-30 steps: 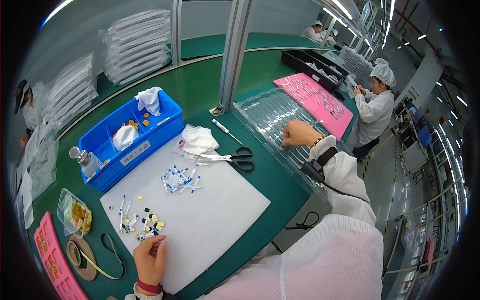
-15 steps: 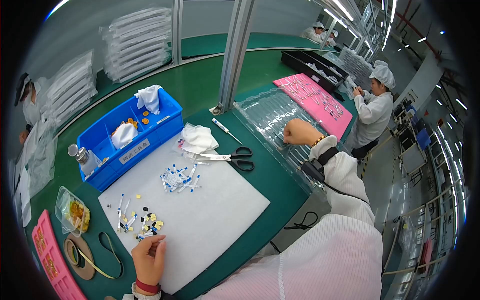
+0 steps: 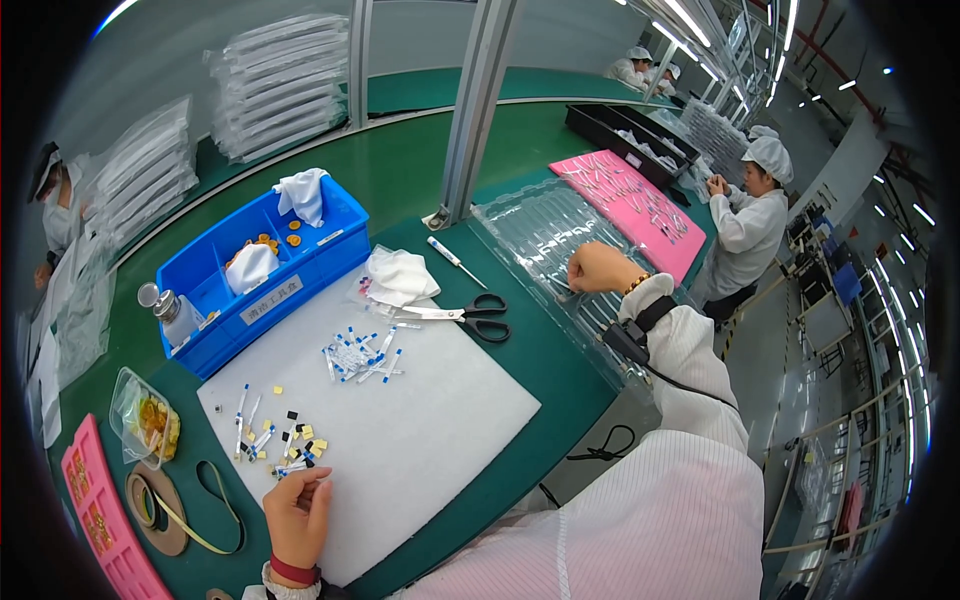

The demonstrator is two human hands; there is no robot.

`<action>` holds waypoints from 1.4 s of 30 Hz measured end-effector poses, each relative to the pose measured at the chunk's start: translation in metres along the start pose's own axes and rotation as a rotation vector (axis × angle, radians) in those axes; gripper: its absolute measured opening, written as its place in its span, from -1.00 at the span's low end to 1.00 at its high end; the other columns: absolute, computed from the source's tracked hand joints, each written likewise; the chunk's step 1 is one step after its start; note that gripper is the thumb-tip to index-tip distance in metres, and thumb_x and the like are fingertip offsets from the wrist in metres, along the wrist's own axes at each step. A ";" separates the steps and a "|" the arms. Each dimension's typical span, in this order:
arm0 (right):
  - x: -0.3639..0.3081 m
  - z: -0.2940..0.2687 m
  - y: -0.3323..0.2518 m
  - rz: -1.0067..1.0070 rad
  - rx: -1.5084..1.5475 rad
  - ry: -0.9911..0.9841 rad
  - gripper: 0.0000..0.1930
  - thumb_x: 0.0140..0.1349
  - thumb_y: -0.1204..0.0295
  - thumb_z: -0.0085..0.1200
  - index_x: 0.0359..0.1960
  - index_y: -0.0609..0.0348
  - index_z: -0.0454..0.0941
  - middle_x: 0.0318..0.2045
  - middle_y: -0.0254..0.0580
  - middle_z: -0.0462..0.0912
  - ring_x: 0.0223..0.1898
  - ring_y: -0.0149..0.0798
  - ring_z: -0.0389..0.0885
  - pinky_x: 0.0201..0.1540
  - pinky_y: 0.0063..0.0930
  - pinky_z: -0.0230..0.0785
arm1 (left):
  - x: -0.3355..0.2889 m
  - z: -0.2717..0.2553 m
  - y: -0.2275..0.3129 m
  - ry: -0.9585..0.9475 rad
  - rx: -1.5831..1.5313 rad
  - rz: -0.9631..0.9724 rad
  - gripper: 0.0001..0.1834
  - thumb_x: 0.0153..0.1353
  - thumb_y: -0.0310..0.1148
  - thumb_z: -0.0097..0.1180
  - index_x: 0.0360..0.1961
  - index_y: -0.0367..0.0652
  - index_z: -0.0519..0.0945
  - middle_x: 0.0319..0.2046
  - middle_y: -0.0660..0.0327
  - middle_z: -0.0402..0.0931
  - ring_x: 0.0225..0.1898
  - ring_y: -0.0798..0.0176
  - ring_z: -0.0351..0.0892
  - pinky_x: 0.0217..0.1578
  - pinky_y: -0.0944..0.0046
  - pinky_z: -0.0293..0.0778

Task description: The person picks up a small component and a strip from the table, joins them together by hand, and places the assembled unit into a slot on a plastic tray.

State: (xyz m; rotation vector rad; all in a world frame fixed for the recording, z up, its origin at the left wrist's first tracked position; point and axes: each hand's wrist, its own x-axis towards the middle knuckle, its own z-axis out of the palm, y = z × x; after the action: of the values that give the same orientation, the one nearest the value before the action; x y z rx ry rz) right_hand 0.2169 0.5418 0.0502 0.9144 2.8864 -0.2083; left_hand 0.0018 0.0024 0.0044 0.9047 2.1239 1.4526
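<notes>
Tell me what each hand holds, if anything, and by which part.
Can't tell: the right hand curls over the clear tray, the left hand is beside small strips; both grips unclear.

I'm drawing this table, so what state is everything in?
Blue rectangular plastic box, open-topped
Clear ridged plastic tray, uncovered
Flat white-and-blue strips, strewn loosely
Round brown tape roll, partly unwound
Black-handled metal scissors, lying flat, opening unclear
White fabric cloth beside scissors, crumpled
Bare left hand, loosely curled
Bare right hand, curled, contents unclear
</notes>
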 end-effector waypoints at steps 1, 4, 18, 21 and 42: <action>0.000 0.000 0.000 -0.001 -0.001 0.000 -0.91 0.00 0.42 0.27 -0.47 0.12 0.77 -0.51 -0.16 0.75 -0.42 -0.14 0.74 -0.30 -0.28 0.54 | 0.000 0.000 0.000 0.001 0.000 -0.001 -0.84 0.26 -0.61 0.20 -0.13 -0.40 0.66 -0.35 0.15 0.67 -0.39 0.43 0.60 -0.34 0.45 0.51; 0.001 -0.001 0.000 0.016 -0.001 -0.028 -0.89 0.01 0.43 0.27 -0.43 0.14 0.78 -0.50 -0.13 0.75 -0.43 -0.12 0.73 -0.31 -0.28 0.53 | 0.000 0.000 0.000 0.001 -0.007 -0.001 -0.84 0.26 -0.61 0.20 -0.14 -0.40 0.66 -0.35 0.15 0.67 -0.39 0.43 0.60 -0.34 0.45 0.51; 0.005 0.006 0.008 -0.001 0.077 0.016 -0.84 -0.03 0.36 0.34 -0.47 0.19 0.75 -0.52 -0.10 0.73 -0.44 -0.14 0.72 -0.31 -0.28 0.53 | 0.000 0.001 0.000 0.012 0.014 0.002 -0.85 0.26 -0.60 0.21 -0.15 -0.39 0.67 -0.40 0.17 0.65 -0.42 0.44 0.58 -0.37 0.46 0.49; 0.007 0.012 0.017 0.011 0.056 0.015 -0.84 -0.04 0.34 0.36 -0.48 0.16 0.75 -0.52 -0.11 0.73 -0.45 -0.13 0.71 -0.33 -0.26 0.52 | 0.001 0.002 0.000 0.012 0.016 0.007 -0.85 0.26 -0.60 0.21 -0.15 -0.39 0.67 -0.39 0.16 0.66 -0.42 0.44 0.58 -0.37 0.47 0.49; 0.008 0.011 0.015 0.029 0.126 0.041 -0.83 -0.04 0.36 0.37 -0.52 0.22 0.73 -0.56 -0.10 0.72 -0.47 -0.13 0.70 -0.33 -0.26 0.51 | 0.000 0.001 -0.001 0.012 0.011 0.012 -0.85 0.27 -0.59 0.21 -0.15 -0.39 0.67 -0.39 0.16 0.66 -0.41 0.43 0.59 -0.37 0.46 0.50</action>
State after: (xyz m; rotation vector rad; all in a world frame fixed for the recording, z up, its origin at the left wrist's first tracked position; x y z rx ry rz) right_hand 0.2197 0.5565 0.0364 0.9920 2.9239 -0.3773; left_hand 0.0021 0.0032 0.0026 0.9159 2.1408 1.4576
